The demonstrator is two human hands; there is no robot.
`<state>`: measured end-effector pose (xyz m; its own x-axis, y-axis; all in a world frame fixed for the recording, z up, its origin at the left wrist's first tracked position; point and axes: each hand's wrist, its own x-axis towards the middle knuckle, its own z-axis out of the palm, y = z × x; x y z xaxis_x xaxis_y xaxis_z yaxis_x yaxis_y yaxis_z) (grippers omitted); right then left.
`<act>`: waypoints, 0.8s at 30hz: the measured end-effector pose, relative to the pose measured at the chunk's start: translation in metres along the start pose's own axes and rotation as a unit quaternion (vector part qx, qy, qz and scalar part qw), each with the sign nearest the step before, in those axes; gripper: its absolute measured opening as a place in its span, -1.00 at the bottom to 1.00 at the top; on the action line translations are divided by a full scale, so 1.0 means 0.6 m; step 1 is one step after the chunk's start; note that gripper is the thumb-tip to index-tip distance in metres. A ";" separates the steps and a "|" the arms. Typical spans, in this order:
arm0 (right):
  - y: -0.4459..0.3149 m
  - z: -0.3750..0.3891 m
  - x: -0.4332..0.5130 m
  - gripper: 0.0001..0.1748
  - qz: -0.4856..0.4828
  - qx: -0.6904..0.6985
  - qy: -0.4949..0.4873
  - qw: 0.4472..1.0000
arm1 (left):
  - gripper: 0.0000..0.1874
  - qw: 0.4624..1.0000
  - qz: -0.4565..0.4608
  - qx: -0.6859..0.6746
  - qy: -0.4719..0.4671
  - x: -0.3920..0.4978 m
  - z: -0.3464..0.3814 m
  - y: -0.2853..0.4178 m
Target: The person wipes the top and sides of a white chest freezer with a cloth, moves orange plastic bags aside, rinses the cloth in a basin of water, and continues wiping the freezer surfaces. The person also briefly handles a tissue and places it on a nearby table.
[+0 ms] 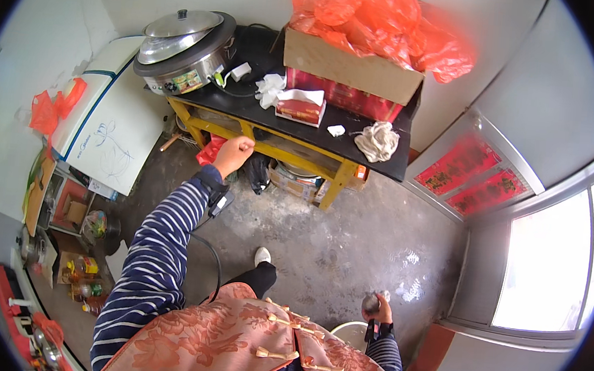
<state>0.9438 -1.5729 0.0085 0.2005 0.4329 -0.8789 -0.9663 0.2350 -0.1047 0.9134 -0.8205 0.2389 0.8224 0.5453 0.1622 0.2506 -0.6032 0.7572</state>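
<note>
My left hand [234,155] is stretched forward with its fingers curled in, and nothing shows in it. It appears in front of the yellow frame [289,156] of a black-topped table [215,95]; whether they touch cannot be told. Low at the right, my right hand [385,311] grips a grey rounded object [371,303], too small to identify. Just beside that hand is the rim of a white bucket [341,325], partly hidden by my pink floral vest [212,336].
On the table are an electric cooker [201,68] with a metal lid, a tissue box [302,114], a crumpled cloth [378,141] and a cardboard box [338,58] topped with red plastic bags [378,19]. A white fridge [118,124] stands left. The concrete floor [333,251] has wet patches.
</note>
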 end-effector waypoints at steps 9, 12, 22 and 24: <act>-0.023 0.374 0.117 -0.56 -0.011 -0.124 0.044 0.991 | -0.69 0.999 0.037 0.024 -0.020 0.277 -0.038 0.027; -0.020 0.429 0.146 -0.64 -0.022 -0.193 0.045 0.980 | -0.34 0.979 0.150 0.133 0.029 0.308 -0.007 0.049; -0.058 0.572 0.190 -0.41 -0.009 -0.281 0.060 0.958 | -0.63 0.904 0.274 0.325 -0.046 0.385 -0.003 0.049; -0.063 0.587 0.190 -0.43 -0.013 -0.269 0.034 0.962 | -0.78 0.920 0.270 0.283 -0.026 0.395 -0.003 0.042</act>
<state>1.0602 -1.2259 0.0764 0.2330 0.3713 -0.8988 -0.9083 -0.2471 -0.3375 1.1139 -0.7056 0.2977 0.9244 0.0578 0.3770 0.0121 -0.9924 0.1225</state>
